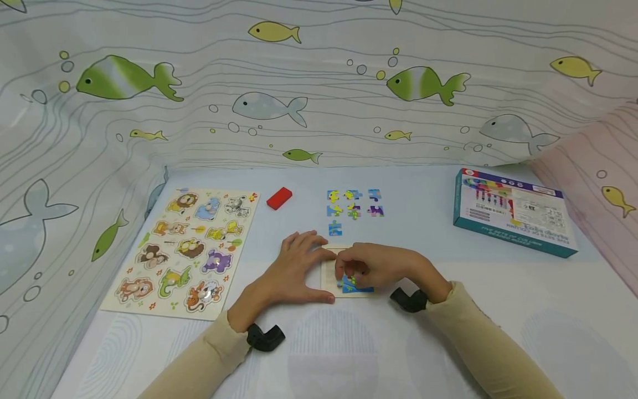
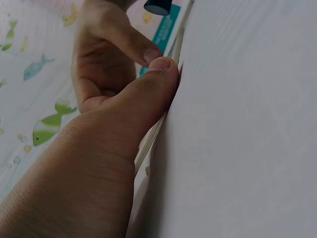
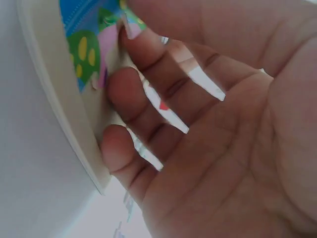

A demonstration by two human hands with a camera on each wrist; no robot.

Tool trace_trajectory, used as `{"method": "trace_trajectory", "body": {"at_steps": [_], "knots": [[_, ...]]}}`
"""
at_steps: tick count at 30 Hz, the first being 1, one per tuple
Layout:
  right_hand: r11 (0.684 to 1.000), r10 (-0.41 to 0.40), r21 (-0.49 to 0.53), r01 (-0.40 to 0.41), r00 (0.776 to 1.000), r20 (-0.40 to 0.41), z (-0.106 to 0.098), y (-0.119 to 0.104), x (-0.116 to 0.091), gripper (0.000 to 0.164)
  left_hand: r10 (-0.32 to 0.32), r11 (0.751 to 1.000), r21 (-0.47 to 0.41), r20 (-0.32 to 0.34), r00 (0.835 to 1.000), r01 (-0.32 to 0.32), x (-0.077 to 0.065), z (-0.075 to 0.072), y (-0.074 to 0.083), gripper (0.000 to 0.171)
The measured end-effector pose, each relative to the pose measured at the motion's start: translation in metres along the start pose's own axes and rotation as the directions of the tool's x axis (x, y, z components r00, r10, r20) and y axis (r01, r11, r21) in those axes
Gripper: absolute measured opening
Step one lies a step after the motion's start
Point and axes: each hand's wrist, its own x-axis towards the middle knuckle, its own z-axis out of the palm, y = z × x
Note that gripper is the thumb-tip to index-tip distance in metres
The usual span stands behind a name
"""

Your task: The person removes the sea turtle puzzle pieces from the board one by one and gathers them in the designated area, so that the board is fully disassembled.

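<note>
A small cream puzzle board lies flat in front of me, with blue joined pieces in its lower right part. My left hand spans the board's left side, fingers spread. Its thumb lies straight along the near edge, and the index fingertip touches the far left corner. Over the board, my right hand pinches a small jigsaw piece between thumb and index finger, mostly covered by them. The other right fingertips are bent close over the board.
Several loose jigsaw pieces lie in rows beyond the board. A red block is left of them. On the left rests a large animal puzzle board; on the right, a teal-edged box. Fish-printed cloth rises behind the table.
</note>
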Motion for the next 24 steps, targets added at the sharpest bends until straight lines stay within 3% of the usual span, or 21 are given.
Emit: {"method": "trace_trajectory", "body": {"at_steps": [11,24], "knots": [[0.985,0.067,0.156,-0.071,0.997,0.029,-0.005,0.007,-0.001,0.015,0.000,1.000,0.022,-0.011,1.000,0.000,0.001,0.000,-0.001,0.077],[0.970,0.009,0.243,-0.007,1.000,-0.005,-0.008,0.017,-0.003,0.006,-0.011,1.000,-0.005,0.004,1.000,0.011,0.000,0.000,0.000,0.077]]}}
